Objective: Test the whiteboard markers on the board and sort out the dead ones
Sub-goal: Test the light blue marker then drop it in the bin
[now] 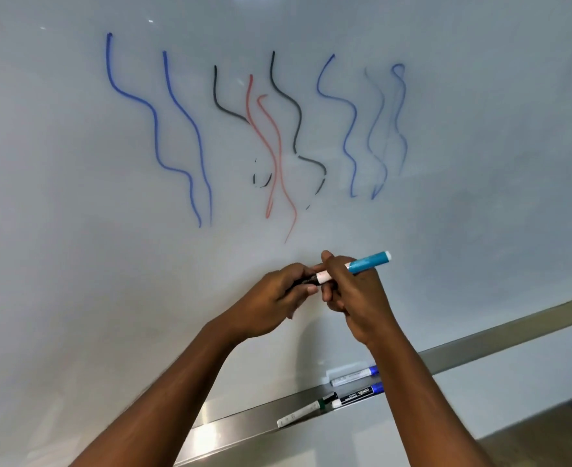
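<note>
2 hands meet just below the squiggles on the whiteboard (75,163): my right hand (355,298) grips the teal marker (362,264), its long axis running up-right, my left hand (277,298) pinches its tip end, cap hidden, while 3 markers (355,397) lie in the tray (244,429) beneath.
</note>
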Tool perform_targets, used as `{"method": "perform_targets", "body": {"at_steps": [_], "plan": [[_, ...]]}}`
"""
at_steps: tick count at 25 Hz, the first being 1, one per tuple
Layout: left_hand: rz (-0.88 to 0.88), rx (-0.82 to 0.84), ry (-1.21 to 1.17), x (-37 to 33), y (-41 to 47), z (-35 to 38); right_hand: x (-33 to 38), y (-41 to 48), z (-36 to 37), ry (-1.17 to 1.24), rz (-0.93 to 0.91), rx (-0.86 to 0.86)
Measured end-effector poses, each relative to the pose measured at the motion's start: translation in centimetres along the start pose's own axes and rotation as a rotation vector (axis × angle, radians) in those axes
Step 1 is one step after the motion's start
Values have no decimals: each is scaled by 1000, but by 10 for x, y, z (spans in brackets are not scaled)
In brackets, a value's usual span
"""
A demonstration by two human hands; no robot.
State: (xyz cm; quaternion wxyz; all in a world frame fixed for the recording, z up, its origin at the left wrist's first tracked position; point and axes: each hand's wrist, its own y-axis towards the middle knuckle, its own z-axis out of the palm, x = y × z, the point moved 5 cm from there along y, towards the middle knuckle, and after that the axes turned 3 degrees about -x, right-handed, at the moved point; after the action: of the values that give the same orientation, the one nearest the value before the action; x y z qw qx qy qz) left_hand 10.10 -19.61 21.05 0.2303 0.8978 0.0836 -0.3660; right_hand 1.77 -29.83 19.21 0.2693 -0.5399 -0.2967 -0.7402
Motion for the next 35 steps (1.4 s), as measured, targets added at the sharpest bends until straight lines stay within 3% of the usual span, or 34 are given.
{"method": "perform_targets", "body": {"at_steps": [3, 5, 10, 14, 16, 19, 21, 24, 27, 30, 35], "plan": [[-40, -149, -79, 4, -3, -33, 38, 2, -22, 238, -60, -169], [-98, -222, -134, 11, -9, -60, 77, 3, -46, 354, -196, -236], [-46, -113, 59, -12, -8, -65, 157, 18, -20, 45, -540, -147], [1, -99, 175, -25, -8, -53, 185, 27, 10, -276, -837, -191], [-5, -109, 219, -20, -13, -55, 193, 37, -2, -315, -945, -291], [-42, -130, 191, -12, -19, -55, 198, 68, -53, -65, -835, -510], [-58, -116, 175, -14, -16, -53, 196, 86, -77, 74, -708, -557], [-35, -126, 146, -26, -2, -49, 188, 96, -81, 42, -702, -623], [0, -237, 90, -37, 13, -48, 166, 96, -87, -64, -703, -640], [31, -308, 82, -45, 25, -46, 132, 91, -108, -25, -640, -696], [102, -369, 145, -56, 35, -37, 78, 71, -113, -157, -529, -623]]}}
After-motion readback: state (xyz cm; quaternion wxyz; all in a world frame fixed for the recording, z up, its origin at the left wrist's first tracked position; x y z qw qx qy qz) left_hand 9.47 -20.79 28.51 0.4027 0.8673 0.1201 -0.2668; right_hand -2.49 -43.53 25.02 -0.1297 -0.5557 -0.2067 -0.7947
